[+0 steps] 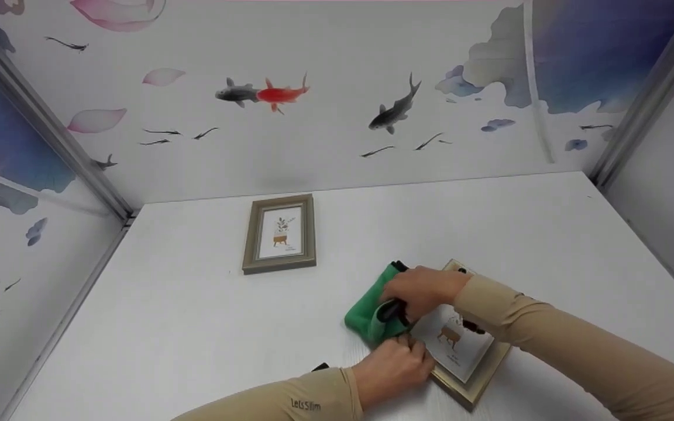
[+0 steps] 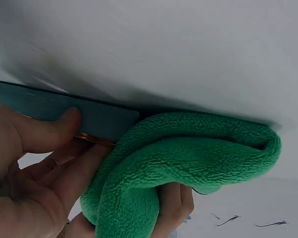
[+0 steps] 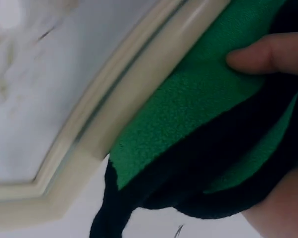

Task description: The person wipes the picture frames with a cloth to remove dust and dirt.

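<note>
A gold-edged picture frame [image 1: 492,367] with a plant print lies angled on the white table at the right. My left hand [image 1: 394,367] pinches its near-left edge; the left wrist view shows the thumb on the frame's side [image 2: 102,119] and the fingers on the gilt rim. Bunched in my right hand [image 1: 425,291] is a green cloth [image 1: 366,316] with black trim. That cloth lies against the frame's left side, and in the right wrist view it touches the cream-coloured moulding [image 3: 154,69]. My right forearm hides the frame's upper part.
A second picture frame [image 1: 308,234], brownish with a similar print, lies on the table [image 1: 185,304] toward the back, left of the cloth. Printed panels [image 1: 337,152] with fish and petals rise behind and at both sides, with metal posts [image 1: 74,128] at the corners.
</note>
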Available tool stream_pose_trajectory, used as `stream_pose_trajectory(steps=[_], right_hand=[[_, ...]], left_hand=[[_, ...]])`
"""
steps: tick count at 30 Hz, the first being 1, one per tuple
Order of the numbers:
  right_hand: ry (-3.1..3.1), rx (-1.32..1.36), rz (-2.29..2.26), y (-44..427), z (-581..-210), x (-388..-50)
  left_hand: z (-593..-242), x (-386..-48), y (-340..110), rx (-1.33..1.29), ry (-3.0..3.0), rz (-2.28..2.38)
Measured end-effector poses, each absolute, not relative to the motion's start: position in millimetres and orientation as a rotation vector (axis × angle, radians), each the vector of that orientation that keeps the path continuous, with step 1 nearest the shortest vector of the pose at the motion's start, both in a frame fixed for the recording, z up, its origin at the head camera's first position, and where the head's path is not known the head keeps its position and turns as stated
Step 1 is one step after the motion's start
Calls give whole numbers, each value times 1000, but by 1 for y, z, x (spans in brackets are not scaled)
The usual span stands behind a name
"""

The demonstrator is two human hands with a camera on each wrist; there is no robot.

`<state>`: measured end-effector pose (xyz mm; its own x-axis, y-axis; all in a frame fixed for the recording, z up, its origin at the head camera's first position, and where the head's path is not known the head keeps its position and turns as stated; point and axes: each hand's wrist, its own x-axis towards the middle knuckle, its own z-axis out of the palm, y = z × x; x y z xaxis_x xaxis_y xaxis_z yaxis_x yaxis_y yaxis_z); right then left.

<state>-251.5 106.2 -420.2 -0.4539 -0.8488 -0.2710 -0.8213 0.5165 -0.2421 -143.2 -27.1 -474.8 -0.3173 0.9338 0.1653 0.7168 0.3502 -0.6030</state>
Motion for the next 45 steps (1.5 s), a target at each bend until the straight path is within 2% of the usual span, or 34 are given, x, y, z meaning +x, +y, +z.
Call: stream_pose_trajectory(steps=[8, 16, 22, 30, 40, 45], right_hand=[[2442, -1255, -197, 120, -417, -259], [2576, -1071, -264, 176, -420, -293], [2642, -949, -405, 218, -419, -306], [2716, -960, -570, 263, -413, -315], [2893, -829, -679, 311, -389, -299], [2993, -788, -698, 318, -392, -288]], left_hand=[[-474, -145, -26, -1419, -2150, 598], [-470, -148, -22, -1459, -2233, 534], [-466, -149, -22, -1460, -2242, 497], [-457, -157, -29, -1431, -2404, 456], [-458, -200, -56, -1186, -2650, 294], [-457, -231, -66, -1050, -2685, 260]])
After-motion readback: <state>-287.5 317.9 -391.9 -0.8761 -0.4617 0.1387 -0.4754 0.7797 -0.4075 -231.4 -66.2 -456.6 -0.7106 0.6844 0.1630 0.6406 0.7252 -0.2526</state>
